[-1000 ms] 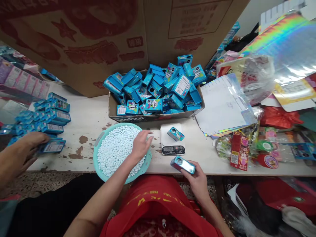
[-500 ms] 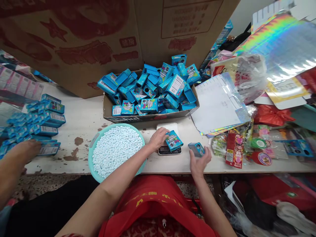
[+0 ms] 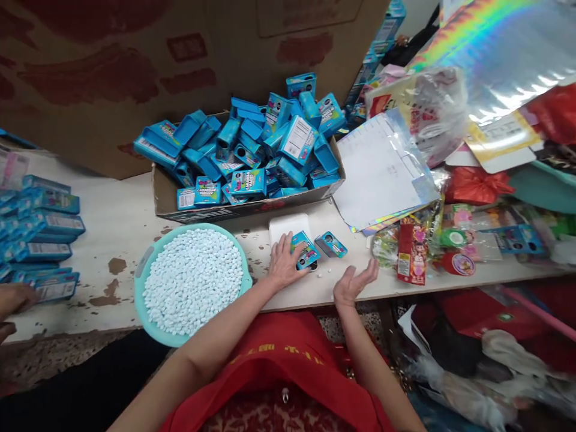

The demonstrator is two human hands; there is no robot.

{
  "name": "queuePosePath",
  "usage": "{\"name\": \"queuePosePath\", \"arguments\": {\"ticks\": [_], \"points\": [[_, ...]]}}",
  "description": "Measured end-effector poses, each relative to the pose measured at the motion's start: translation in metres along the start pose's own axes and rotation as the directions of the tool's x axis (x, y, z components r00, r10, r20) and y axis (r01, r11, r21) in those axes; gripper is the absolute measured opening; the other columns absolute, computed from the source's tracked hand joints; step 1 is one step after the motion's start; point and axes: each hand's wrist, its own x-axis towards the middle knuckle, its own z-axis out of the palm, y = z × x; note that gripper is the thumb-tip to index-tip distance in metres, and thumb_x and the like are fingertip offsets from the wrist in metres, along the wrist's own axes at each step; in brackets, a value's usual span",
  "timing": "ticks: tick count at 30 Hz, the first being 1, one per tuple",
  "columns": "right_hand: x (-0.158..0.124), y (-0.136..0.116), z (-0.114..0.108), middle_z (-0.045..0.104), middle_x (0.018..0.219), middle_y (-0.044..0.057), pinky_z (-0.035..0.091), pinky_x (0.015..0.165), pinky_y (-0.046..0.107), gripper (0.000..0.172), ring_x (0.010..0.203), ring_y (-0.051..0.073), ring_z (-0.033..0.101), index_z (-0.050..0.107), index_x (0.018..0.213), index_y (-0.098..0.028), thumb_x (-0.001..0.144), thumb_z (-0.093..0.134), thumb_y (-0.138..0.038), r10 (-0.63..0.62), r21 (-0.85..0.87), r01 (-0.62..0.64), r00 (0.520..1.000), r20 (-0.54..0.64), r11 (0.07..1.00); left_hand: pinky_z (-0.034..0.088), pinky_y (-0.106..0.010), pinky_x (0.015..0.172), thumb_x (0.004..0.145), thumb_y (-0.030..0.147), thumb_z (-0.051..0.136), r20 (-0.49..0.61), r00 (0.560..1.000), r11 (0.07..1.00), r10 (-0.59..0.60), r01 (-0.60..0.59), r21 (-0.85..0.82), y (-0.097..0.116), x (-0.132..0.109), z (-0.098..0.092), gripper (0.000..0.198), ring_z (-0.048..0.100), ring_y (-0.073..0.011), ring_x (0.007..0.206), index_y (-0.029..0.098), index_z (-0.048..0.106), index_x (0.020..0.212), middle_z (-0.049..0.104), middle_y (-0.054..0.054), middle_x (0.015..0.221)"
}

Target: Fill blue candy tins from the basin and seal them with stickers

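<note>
My left hand has its thumb and fingers around the near left side of a blue candy tin, which lies label up over a small scale. Most of the scale is hidden by the hand and tin. A second blue candy tin rests on the table just right of the scale. My right hand is nearer the table's front edge, fingers spread and palm turned up, holding nothing. Two small white candies lie loose between the hands. Left of my left forearm is a turquoise basin full of pale candies.
Behind the scale, a cardboard box is heaped with blue tins. A co-worker's hand is beside stacked blue tins at the left. White sheets and packaged sweets lie to the right. A large carton stands behind.
My right hand has let go of the second tin and drawn back toward me. My left hand has come further over its tin. The view has shifted, and the co-worker's hand has pulled back.
</note>
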Motion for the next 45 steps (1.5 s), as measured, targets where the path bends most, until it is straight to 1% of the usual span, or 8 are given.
{"name": "queuePosePath", "arguments": {"ticks": [6,13,17,22,25,31,38,45], "points": [[-0.028,0.034,0.004,0.032,0.142,0.021,0.016,0.105,0.063,0.057,0.137,0.034,0.015,0.035,0.137,-0.008,0.092,0.029,-0.042,-0.049,-0.185,0.117,0.940,0.338,0.976,0.034,-0.047,0.101,0.058,0.031,0.071,-0.078,0.994,0.946,-0.078,0.050,-0.320,-0.004,0.024,-0.009,0.065,0.039,-0.0332,0.121,0.019,0.056,0.120,0.043,-0.014,0.132],[-0.020,0.025,0.013,0.041,0.134,0.020,0.017,0.104,0.063,0.047,0.136,0.032,0.019,0.050,0.125,-0.012,0.093,0.031,-0.040,0.021,-0.147,0.010,0.978,0.210,0.989,0.052,-0.027,0.062,0.062,0.046,0.065,0.188,0.816,0.223,-0.546,0.358,-0.907,-0.013,0.046,-0.042,0.048,0.058,-0.0171,0.082,0.016,0.064,0.099,0.062,-0.005,0.096],[-0.013,0.021,0.019,0.048,0.127,0.018,0.023,0.104,0.058,0.046,0.131,0.030,0.027,0.054,0.119,-0.012,0.094,0.028,-0.039,-0.004,-0.026,0.009,0.981,0.192,1.000,0.052,-0.026,0.061,0.064,0.047,0.064,0.112,0.837,0.332,-0.535,0.330,-0.884,-0.015,0.056,-0.053,0.044,0.058,-0.0158,0.080,0.016,0.065,0.096,0.062,-0.005,0.095],[-0.010,0.035,-0.015,0.051,0.115,0.016,0.038,0.097,0.049,0.043,0.113,0.026,0.046,0.057,0.114,-0.012,0.094,0.031,-0.039,0.037,0.074,-0.047,0.991,0.130,0.996,0.049,-0.032,0.079,0.076,0.034,0.060,-0.357,0.852,0.855,-0.384,0.183,-0.484,-0.001,0.014,-0.057,0.035,0.053,-0.0206,0.098,0.019,0.058,0.108,0.055,-0.010,0.108],[-0.010,0.044,-0.039,0.051,0.108,0.012,0.047,0.086,0.041,0.039,0.101,0.022,0.053,0.057,0.115,-0.016,0.089,0.045,-0.042,-0.019,0.142,-0.029,0.943,0.332,0.990,0.048,-0.032,0.082,0.082,0.026,0.053,-0.053,0.995,0.945,0.087,-0.099,-0.313,0.018,-0.025,-0.029,0.025,0.055,-0.0188,0.093,0.023,0.058,0.107,0.056,-0.008,0.102],[-0.005,0.041,-0.036,0.052,0.107,0.010,0.048,0.083,0.040,0.043,0.100,0.025,0.052,0.054,0.122,-0.023,0.082,0.058,-0.040,-0.185,0.109,0.151,0.757,0.626,0.983,0.046,-0.035,0.084,0.084,0.018,0.049,0.510,0.753,0.907,0.417,-0.382,-0.177,0.036,-0.043,0.047,0.022,0.051,-0.0235,0.102,0.019,0.058,0.105,0.054,-0.010,0.109],[-0.016,0.037,-0.027,0.056,0.087,0.008,0.048,0.076,0.036,0.026,0.081,0.021,0.056,0.065,0.089,-0.019,0.089,0.046,-0.037,-0.184,0.115,0.143,0.769,0.612,0.983,0.041,-0.034,0.088,0.077,0.016,0.054,0.526,0.848,0.852,0.069,0.224,-0.473,0.029,-0.041,0.049,0.003,0.052,-0.0199,0.092,0.018,0.053,0.075,0.055,-0.005,0.085],[-0.026,0.030,-0.036,0.057,0.081,0.009,0.050,0.070,0.038,0.033,0.070,0.020,0.056,0.065,0.084,-0.015,0.090,0.044,-0.040,-0.103,0.090,0.063,0.821,0.562,0.994,0.044,-0.024,0.054,0.078,0.031,0.051,0.656,0.717,0.380,-0.233,0.689,-0.618,0.037,-0.037,0.051,0.015,0.051,-0.0095,0.051,0.017,0.049,0.078,0.052,0.001,0.066]]}}
